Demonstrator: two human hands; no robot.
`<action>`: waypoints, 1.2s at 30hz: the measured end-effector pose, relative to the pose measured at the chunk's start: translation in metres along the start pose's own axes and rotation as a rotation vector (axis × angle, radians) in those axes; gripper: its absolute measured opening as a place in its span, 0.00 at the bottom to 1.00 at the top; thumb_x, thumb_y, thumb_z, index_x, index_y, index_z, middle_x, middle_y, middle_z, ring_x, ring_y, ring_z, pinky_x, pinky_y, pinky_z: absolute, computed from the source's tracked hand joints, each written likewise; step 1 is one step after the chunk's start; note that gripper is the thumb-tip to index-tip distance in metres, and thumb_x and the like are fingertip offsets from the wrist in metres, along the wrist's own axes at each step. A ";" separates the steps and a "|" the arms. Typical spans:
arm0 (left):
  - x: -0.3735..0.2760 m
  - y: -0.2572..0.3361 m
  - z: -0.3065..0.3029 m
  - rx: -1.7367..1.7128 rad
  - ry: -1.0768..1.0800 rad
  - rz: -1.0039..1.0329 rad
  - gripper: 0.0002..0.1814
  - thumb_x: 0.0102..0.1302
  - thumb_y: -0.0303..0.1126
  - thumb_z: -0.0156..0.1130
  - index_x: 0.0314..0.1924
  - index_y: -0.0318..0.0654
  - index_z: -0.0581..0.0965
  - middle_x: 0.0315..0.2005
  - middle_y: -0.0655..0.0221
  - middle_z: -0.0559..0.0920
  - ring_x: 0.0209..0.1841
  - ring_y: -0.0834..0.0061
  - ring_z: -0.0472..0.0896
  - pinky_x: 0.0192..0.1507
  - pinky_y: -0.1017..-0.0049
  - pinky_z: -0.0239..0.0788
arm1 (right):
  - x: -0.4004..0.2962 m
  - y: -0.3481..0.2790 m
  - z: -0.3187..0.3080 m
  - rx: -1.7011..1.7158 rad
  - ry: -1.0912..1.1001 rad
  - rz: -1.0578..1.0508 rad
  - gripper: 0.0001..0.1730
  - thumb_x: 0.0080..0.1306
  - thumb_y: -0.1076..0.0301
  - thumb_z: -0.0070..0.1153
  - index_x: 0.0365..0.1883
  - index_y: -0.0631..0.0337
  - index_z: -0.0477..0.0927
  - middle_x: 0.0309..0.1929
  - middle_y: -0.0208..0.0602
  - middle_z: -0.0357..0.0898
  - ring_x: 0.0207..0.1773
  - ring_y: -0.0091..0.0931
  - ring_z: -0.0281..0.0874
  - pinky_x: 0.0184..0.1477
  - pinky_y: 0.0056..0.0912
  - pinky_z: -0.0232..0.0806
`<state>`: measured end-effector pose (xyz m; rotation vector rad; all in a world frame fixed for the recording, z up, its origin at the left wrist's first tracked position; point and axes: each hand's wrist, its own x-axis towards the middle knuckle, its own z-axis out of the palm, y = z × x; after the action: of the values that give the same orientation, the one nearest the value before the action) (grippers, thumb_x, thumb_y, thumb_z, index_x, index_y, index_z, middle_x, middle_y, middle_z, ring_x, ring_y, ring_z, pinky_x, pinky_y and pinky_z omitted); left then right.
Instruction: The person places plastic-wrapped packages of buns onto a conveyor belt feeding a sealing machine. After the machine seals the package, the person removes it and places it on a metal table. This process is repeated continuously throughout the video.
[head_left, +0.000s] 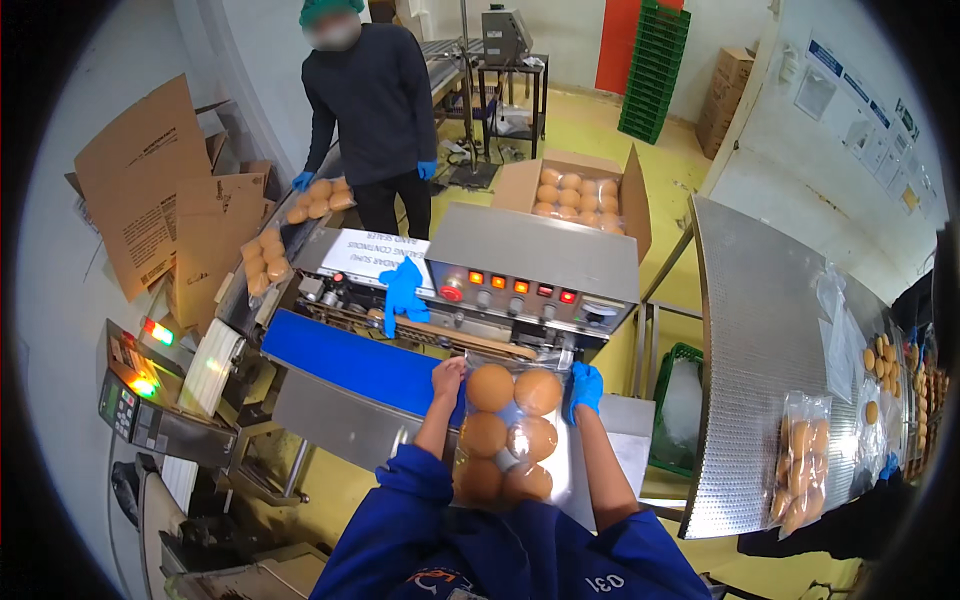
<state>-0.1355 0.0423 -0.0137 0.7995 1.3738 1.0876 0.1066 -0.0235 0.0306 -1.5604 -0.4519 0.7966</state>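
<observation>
A clear plastic bag of several round buns (510, 435) lies before me at the feed end of a continuous band sealer (525, 247). Bare, my left hand (448, 377) pinches the upper left corner of the bag. In a blue glove, my right hand (586, 386) grips its upper right corner. The bag's open-looking top edge lies along the sealer's band; whether it is sealed I cannot tell. To the left of the bag runs the blue conveyor belt (360, 364). An empty blue glove (403, 292) is draped over the sealer's front.
A co-worker (367, 112) touches bagged buns (321, 199) at the far left. Another bag (265, 262) lies nearer. Behind the sealer stands a carton of bagged buns (577, 196). The perforated metal table (750, 322) at right bears a bun bag (802, 457). A green crate (675, 405) sits below.
</observation>
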 end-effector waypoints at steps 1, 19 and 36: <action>-0.008 0.006 -0.006 0.061 0.042 0.050 0.06 0.52 0.25 0.55 0.33 0.36 0.75 0.25 0.72 0.77 0.27 0.85 0.73 0.27 0.86 0.64 | -0.017 -0.012 0.000 -0.086 -0.008 -0.039 0.11 0.54 0.66 0.46 0.17 0.63 0.69 0.16 0.29 0.64 0.19 0.18 0.56 0.23 0.27 0.54; -0.077 0.011 -0.155 0.364 -0.144 0.218 0.20 0.56 0.43 0.54 0.39 0.31 0.70 0.28 0.65 0.75 0.33 0.77 0.72 0.37 0.76 0.63 | -0.206 0.051 0.082 0.197 -0.359 0.516 0.21 0.48 0.69 0.60 0.41 0.58 0.68 0.35 0.35 0.73 0.35 0.28 0.73 0.35 0.36 0.69; -0.041 0.032 -0.251 0.413 0.046 0.241 0.20 0.57 0.47 0.51 0.31 0.32 0.72 0.16 0.71 0.69 0.20 0.81 0.65 0.23 0.78 0.57 | -0.231 0.061 0.177 0.331 -0.570 0.716 0.21 0.49 0.71 0.58 0.41 0.59 0.68 0.35 0.38 0.73 0.34 0.32 0.73 0.33 0.38 0.70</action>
<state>-0.3819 -0.0232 0.0098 1.2731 1.5966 1.0203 -0.1872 -0.0689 0.0239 -1.1549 -0.1329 1.7934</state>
